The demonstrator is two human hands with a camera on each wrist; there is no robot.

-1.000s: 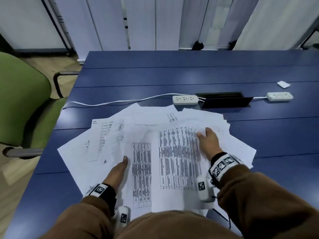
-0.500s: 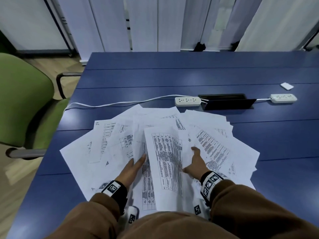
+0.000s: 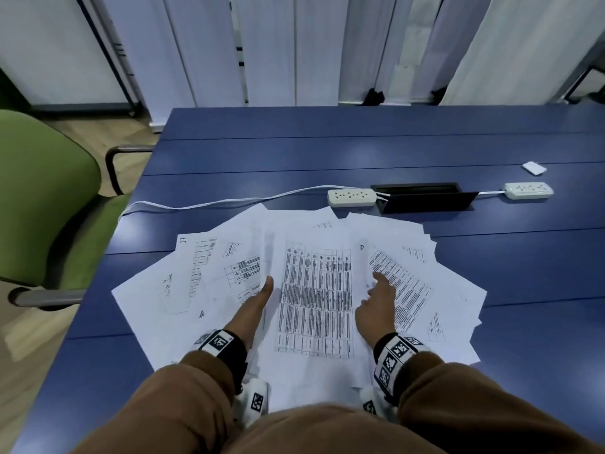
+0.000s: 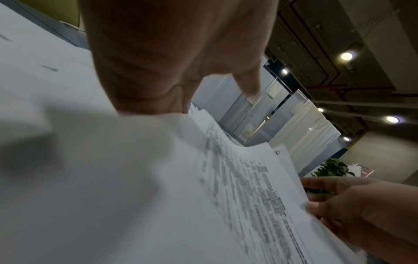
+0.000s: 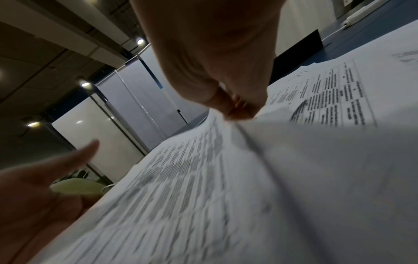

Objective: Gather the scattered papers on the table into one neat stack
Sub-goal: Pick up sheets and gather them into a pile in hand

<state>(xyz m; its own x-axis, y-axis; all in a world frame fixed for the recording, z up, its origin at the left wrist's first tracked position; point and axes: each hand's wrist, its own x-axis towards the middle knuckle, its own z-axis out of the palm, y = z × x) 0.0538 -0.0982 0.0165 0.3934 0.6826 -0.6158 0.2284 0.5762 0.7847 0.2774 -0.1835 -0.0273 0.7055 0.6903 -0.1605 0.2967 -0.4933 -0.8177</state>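
Several white printed papers (image 3: 170,290) lie fanned out over the near part of the blue table (image 3: 327,152). A sheet with a dense printed grid (image 3: 314,299) lies on top in the middle, between my hands. My left hand (image 3: 257,306) stands on edge at that sheet's left side. Its fingers are hidden under the paper (image 4: 203,178) and its thumb (image 4: 248,85) sticks out free. My right hand (image 3: 376,309) is at the right side, and its fingertips (image 5: 237,109) pinch the edge of the top sheets (image 5: 203,178).
Beyond the papers lie a white power strip (image 3: 352,197) with a cable (image 3: 212,203) running left, an open black cable box (image 3: 425,201), a second strip (image 3: 527,190) and a small white card (image 3: 533,167). A green chair (image 3: 39,208) stands at the table's left edge.
My right hand has pulled back from the far right sheets to the grid sheet's right edge. The grid sheet has swung round to lie straight between my hands. My left hand moved slightly forward.
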